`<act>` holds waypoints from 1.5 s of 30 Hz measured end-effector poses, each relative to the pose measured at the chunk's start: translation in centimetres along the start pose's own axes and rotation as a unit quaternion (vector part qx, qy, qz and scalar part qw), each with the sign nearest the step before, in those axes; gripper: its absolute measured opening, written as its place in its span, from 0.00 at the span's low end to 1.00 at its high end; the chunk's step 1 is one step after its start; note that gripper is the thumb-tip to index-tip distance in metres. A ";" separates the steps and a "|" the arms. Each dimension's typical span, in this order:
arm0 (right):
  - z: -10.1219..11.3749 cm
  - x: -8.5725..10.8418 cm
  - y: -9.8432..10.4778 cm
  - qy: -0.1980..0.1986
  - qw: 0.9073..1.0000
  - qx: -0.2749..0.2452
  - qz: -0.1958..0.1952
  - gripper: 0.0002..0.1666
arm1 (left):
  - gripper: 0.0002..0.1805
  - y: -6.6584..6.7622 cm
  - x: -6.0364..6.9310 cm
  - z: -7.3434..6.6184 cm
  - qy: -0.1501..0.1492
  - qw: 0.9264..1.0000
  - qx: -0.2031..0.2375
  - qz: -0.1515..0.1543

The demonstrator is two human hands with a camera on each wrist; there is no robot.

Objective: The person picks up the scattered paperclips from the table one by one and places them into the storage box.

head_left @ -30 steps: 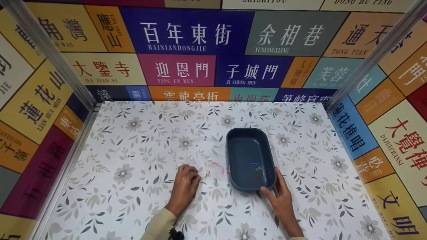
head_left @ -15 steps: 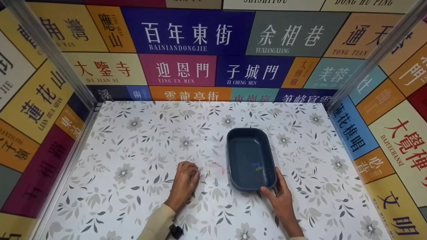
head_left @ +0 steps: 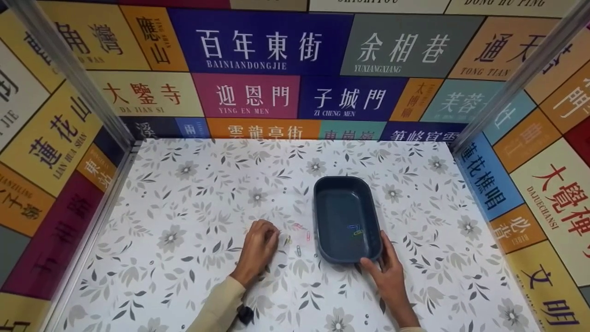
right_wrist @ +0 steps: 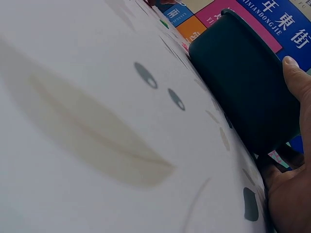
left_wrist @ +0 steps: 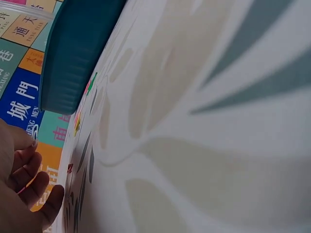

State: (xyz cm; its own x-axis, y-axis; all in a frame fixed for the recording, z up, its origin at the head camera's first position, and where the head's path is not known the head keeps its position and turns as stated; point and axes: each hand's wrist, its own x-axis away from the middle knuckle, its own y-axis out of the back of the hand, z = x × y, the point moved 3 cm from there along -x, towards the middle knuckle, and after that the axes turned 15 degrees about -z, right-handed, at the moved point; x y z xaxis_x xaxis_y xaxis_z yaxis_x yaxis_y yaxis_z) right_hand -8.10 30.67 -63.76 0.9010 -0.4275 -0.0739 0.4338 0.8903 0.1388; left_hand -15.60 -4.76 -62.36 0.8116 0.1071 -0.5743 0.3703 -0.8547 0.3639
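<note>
My right hand (head_left: 388, 279) grips the near right corner of a dark blue rectangular tub (head_left: 343, 212), thumb at the rim and fingers along its side. Inside lie a blue paper clip (head_left: 354, 228) and a yellow paper clip (head_left: 358, 233). Left of the tub, my left hand (head_left: 259, 249) hovers low or rests by the loose clips, its fingers loosely bent; I see nothing held in it. Closest to it is a yellow paper clip (head_left: 288, 240). Beyond are pink paper clips (head_left: 308, 236) and a green paper clip (head_left: 298, 251). A small red item (left_wrist: 70, 168) shows near the left fingertips in the left wrist view.
The table is covered by a white cloth (head_left: 198, 198) with grey leaves and flowers. Panels with large Chinese lettering (head_left: 258, 44) enclose the back and both sides. Metal posts (head_left: 85, 78) stand at the corners. A black band (head_left: 245, 314) shows at the left wrist.
My left hand has shifted slightly forward, and its fingers have changed pose a little. The right hand, the tub and the clips inside it look still.
</note>
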 end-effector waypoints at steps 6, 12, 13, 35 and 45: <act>0.0 -0.1 0.1 -0.010 1.000 0.008 0.011 0.55 | 0.05 -0.6 -0.1 0.2 -0.027 0.999 0.037 -0.028; -0.1 -0.1 0.1 -0.011 1.000 0.010 0.014 0.56 | 0.04 -0.9 -0.9 -0.5 -0.011 0.999 0.037 -0.024; -0.1 -0.1 0.1 -0.009 1.000 0.010 0.012 0.56 | 0.04 -1.0 -1.1 -0.7 -0.006 0.999 0.038 -0.019; -0.2 0.0 0.1 -0.006 1.000 0.017 0.006 0.55 | 0.06 -3.4 -4.3 -3.7 0.004 0.997 0.060 0.046; 0.2 -0.1 0.2 -0.022 0.999 0.019 0.018 0.55 | 0.05 -4.7 -5.4 -4.9 -0.009 0.996 0.072 0.051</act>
State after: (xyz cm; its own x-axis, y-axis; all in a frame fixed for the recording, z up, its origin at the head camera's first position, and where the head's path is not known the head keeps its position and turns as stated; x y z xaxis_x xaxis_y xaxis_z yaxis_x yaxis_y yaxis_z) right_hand -8.06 30.90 -63.55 0.9150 -0.4027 -0.0246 0.4004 0.8989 0.1777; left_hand -19.56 1.16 -57.39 0.8324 0.0084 -0.5541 0.2171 -0.9249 0.3122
